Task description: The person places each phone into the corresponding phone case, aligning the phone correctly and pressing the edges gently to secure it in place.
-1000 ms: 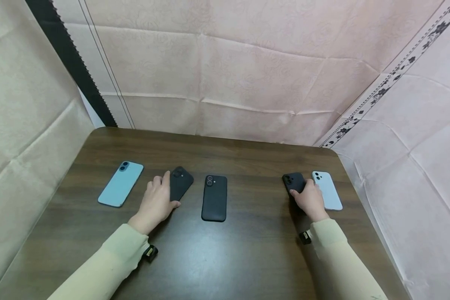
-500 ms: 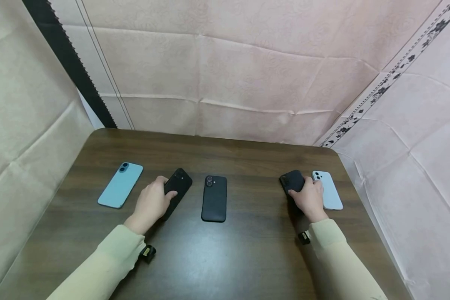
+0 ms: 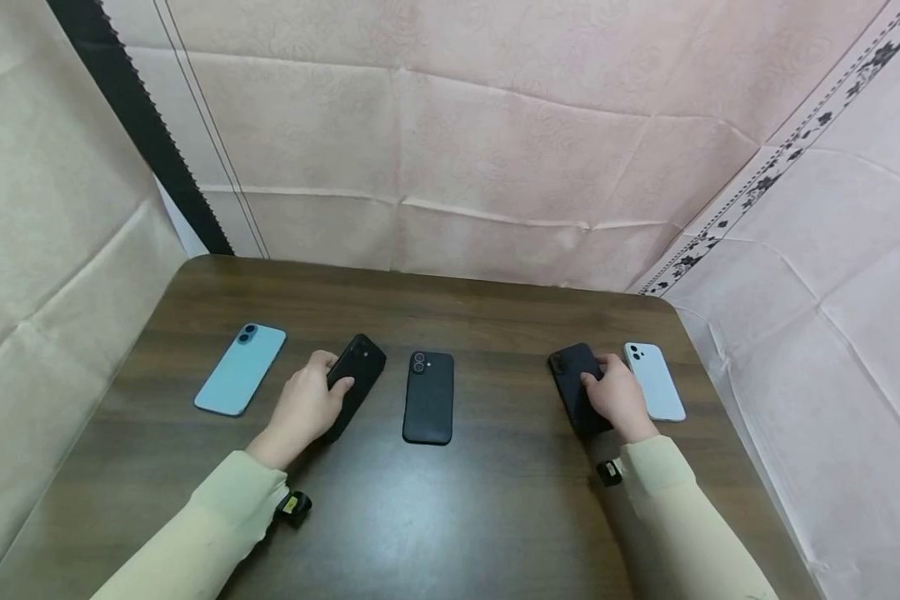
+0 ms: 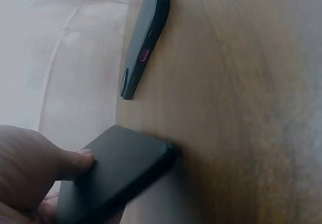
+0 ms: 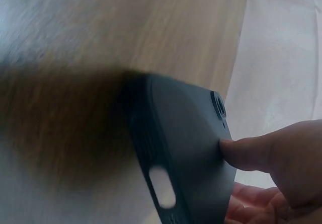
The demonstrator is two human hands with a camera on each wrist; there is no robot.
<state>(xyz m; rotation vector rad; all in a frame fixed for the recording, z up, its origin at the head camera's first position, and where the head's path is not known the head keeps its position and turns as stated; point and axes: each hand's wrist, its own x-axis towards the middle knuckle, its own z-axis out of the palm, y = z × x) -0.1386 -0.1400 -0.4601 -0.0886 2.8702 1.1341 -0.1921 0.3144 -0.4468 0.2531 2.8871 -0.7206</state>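
Observation:
My left hand (image 3: pixel 303 410) grips a black phone case (image 3: pixel 363 360) by its sides, thumb on the near side, the case tilted on edge. In the left wrist view the thumb (image 4: pixel 75 163) presses on the case's flat back. Over on the right, my right hand (image 3: pixel 619 395) pinches another black phone case (image 3: pixel 568 377), its camera end pointing away. Light shows through the port slot at the end of this case (image 5: pixel 186 128) in the right wrist view, where the curled fingers are partly hidden behind it. Between the hands lies a third black phone case (image 3: pixel 429 400), back up.
A light blue phone case (image 3: pixel 242 371) lies at the left of the brown wooden table (image 3: pixel 495 500). A paler blue phone case (image 3: pixel 656 383) lies right beside my right hand. Pale cloth (image 3: pixel 495 150) hangs behind the table and along both sides.
My left hand has tilted its phone case up on edge and slid its grip round the sides. My right hand has shifted its case leftward, so more of its back shows.

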